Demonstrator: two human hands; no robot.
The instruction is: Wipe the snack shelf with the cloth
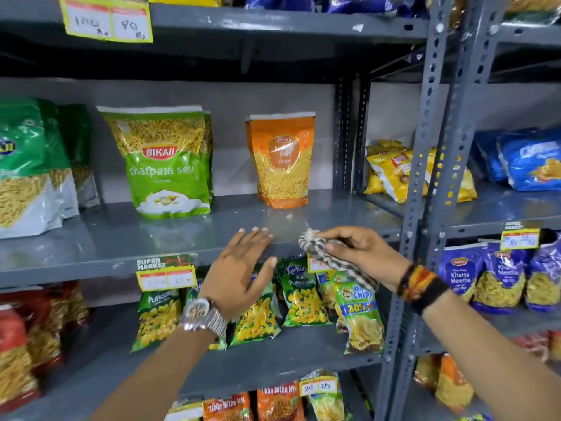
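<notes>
The grey metal snack shelf [194,235] runs across the middle of the view at chest height. My right hand [361,250] grips a striped grey and white cloth [312,243], whose bunched end sits at the shelf's front edge while its tail hangs down below my palm. My left hand [243,268] is flat and open, fingers spread, fingertips resting on the shelf's front lip just left of the cloth. On the shelf stand a green Bikaji sev bag [165,162] and an orange Bikaji bag [282,159], both behind my hands.
Green and white bags [27,165] crowd the shelf's left end. A perforated grey upright [425,165] bounds the shelf on the right, with yellow chip bags [394,171] beyond it. Price tags [165,276] hang from the front lip. Small snack packets [303,296] fill the shelf below.
</notes>
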